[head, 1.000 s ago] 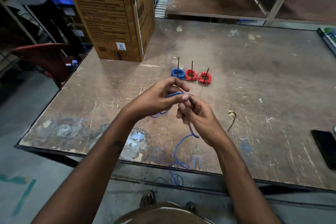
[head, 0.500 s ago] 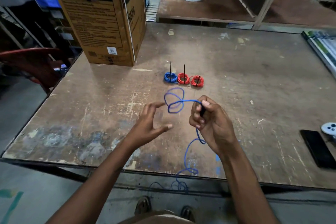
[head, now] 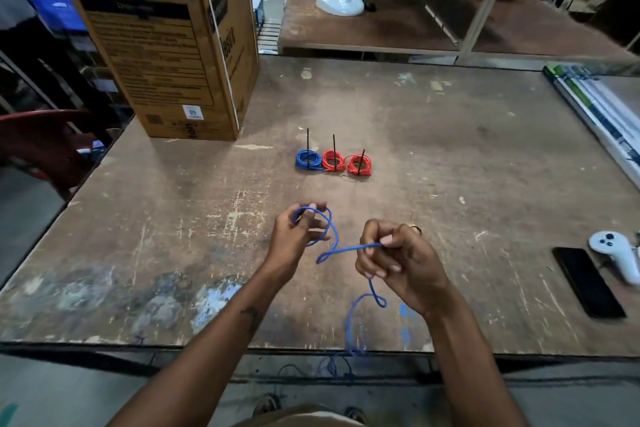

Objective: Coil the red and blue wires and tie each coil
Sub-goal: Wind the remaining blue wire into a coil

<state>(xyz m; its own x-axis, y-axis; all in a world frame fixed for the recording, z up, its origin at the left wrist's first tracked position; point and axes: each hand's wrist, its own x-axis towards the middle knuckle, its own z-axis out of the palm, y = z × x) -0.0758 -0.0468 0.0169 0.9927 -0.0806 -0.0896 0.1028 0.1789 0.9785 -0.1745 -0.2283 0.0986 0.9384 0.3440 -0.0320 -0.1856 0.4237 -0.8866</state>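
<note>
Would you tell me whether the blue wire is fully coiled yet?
No: the left hand holds one loop; the blue wire trails off the table.

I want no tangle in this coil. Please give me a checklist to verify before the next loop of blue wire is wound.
1. Left hand holds the started loops of the blue wire: ok.
2. Right hand pinches the wire to feed it: ok.
3. Wire between the hands runs free of kinks: not ok, a small twist sits there.
4. Slack hanging over the table edge is untangled: cannot tell.
5. Finished coils lie apart from the hands: ok.
</note>
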